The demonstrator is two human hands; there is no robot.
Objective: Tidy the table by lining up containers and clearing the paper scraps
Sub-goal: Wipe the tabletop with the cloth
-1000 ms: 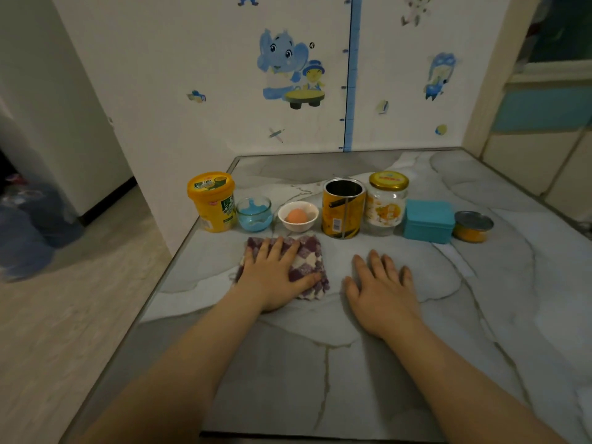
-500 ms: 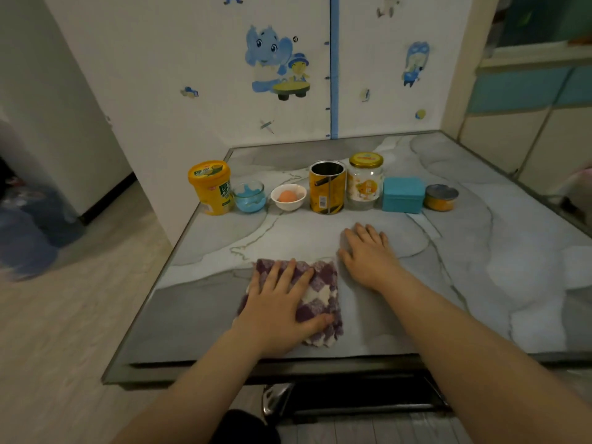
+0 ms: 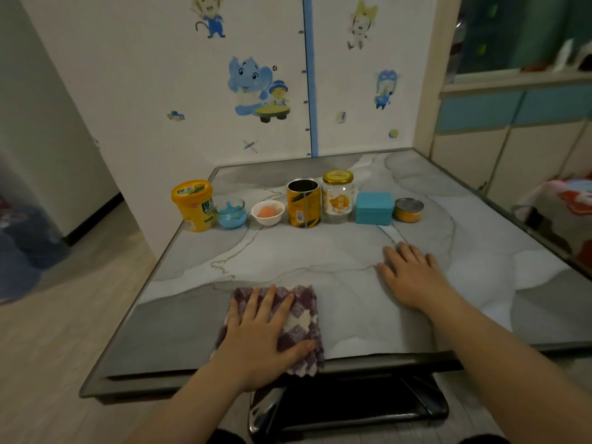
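At the near edge of the tabletop (image 3: 480, 283), the left hand (image 3: 261, 339) now presses flat on the purple checked cloth (image 3: 301, 318), which it has dragged back from just before the containers; the right hand (image 3: 413, 274) rests flat and released, holding nothing. That suggests wiping is nearly done. Seven containers (image 3: 304, 206) stand lined up along the far side; one cloth, no paper scraps visible.

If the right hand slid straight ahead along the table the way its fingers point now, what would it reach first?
Probably the teal box. The right hand lies flat on the table, fingers aimed up and slightly left toward the box; the small can sits just right of that line. Bare tabletop lies between.
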